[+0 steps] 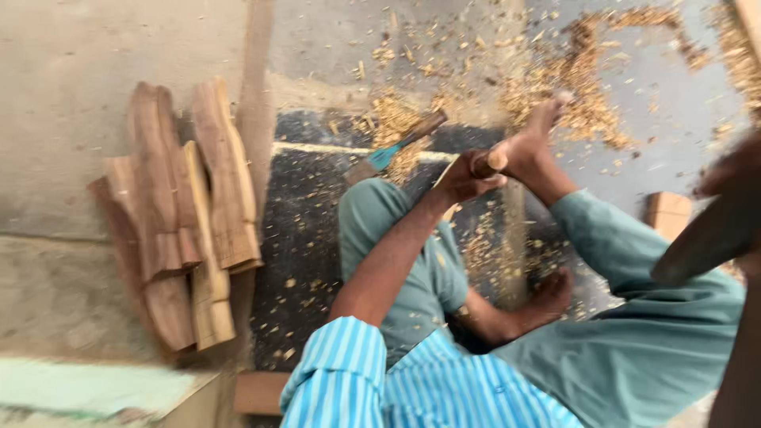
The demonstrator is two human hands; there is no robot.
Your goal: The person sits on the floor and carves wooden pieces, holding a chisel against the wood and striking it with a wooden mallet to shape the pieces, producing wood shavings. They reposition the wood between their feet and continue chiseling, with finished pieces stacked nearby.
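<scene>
Head view: left hand (462, 181) grips a wooden handle (489, 162) near the foot (533, 143); right hand (737, 178), blurred, grip indeterminate. Carving step; next stroke requires steady bracing. Rough wooden blanks (182, 214) stacked at left.

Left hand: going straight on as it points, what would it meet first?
Probably the bare foot, just beyond the left hand and the wooden handle it grips; blur leaves depth unclear.

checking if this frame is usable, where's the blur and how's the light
Head view: motion blur throughout, worst on the dark shape at the right edge; the left hand on a wooden handle is smeared, the stacked wood pieces soft but readable. Light is flat and even, without glare or hard shadows.
</scene>
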